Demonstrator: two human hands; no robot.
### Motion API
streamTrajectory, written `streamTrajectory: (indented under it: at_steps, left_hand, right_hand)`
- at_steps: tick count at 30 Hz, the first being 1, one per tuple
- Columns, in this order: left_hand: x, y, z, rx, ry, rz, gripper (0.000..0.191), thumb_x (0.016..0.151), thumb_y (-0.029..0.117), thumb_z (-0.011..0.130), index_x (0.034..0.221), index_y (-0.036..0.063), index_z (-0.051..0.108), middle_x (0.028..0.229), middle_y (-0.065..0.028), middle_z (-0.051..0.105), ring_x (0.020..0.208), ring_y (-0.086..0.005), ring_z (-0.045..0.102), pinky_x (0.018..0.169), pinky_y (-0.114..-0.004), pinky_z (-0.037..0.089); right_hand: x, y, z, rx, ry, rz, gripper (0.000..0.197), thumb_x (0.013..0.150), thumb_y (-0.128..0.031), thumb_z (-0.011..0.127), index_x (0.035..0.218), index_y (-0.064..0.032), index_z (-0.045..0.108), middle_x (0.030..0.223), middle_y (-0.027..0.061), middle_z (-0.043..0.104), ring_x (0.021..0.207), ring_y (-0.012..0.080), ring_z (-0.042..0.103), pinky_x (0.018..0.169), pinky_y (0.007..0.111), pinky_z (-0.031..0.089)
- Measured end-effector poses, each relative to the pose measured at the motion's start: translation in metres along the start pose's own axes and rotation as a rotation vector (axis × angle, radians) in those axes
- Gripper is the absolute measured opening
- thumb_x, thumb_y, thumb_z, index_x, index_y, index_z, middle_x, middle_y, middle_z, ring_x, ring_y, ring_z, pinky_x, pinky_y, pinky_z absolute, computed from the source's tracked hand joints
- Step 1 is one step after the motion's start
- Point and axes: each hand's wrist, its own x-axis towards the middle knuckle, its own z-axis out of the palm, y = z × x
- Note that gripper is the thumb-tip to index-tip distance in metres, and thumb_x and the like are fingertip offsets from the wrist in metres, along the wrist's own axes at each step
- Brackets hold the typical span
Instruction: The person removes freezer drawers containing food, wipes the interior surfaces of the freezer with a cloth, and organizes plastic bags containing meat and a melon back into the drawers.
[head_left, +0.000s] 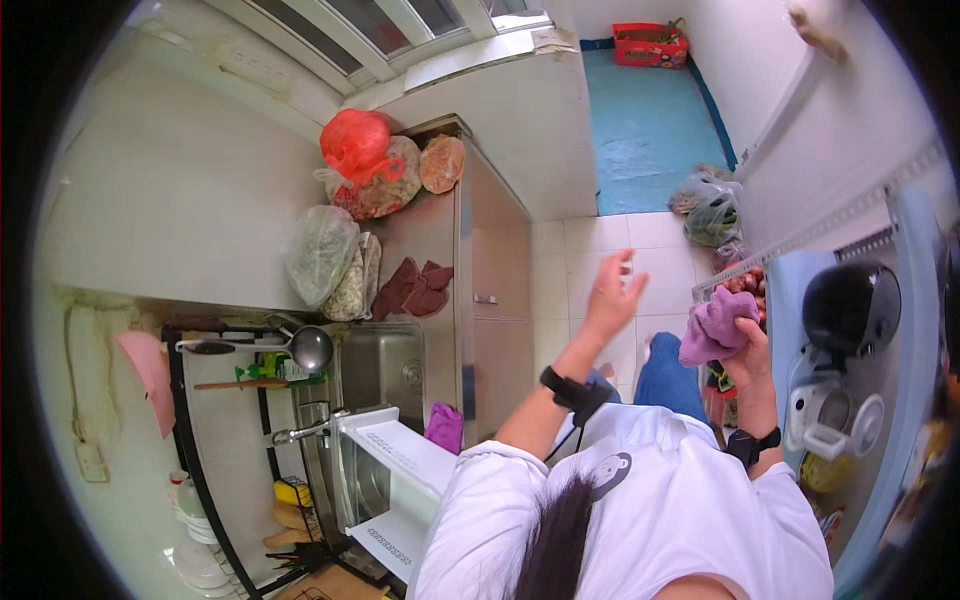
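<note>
My right hand (750, 356) is shut on a bunched mauve cloth (716, 326), which hangs from the fingers beside a rack on the right. Above the tiled floor, my left hand (613, 300) is raised with its fingers apart and nothing in it. A folded purple cloth (444, 427) lies on the front rim of the steel sink (381, 371). Crumpled brown cloths (412, 289) rest on the steel counter (405, 232) behind the sink.
A blue-lined rack (787, 300) on the right bears a black appliance (851, 307), with reddish round produce (746, 283) below. Plastic bags (709, 206) sit on the floor. A white perforated stand (401, 442) juts over the sink. Bagged food (330, 255) lines the counter's wall side.
</note>
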Motion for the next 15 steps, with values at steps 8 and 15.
streamTrajectory:
  at_steps: [8, 15]
  left_hand:
    - [0.145, -0.113, -0.14, -0.243, 0.575, -0.43, 0.032, 0.088, 0.023, 0.06, 0.113, 0.004, 0.052, 0.097, -0.0033, 0.057, 0.086, -0.0133, 0.056, 0.071, -0.027, 0.049]
    - [0.197, -0.155, -0.253, -0.312, 1.046, -0.609, 0.034, 0.087, 0.024, 0.061, 0.113, 0.0029, 0.053, 0.097, -0.0034, 0.057, 0.082, -0.0138, 0.054, 0.065, -0.029, 0.047]
  right_hand:
    - [0.209, -0.041, 0.002, 0.011, 0.112, 0.309, 0.035, 0.087, -0.035, 0.058, 0.111, -0.0086, 0.056, 0.102, 0.0098, 0.063, 0.095, 0.0235, 0.061, 0.087, 0.037, 0.048]
    - [0.354, -0.057, 0.099, -0.588, -0.294, 0.405, 0.027, 0.087, -0.016, 0.054, 0.111, -0.0047, 0.054, 0.093, 0.005, 0.059, 0.088, 0.0147, 0.059, 0.074, 0.028, 0.049]
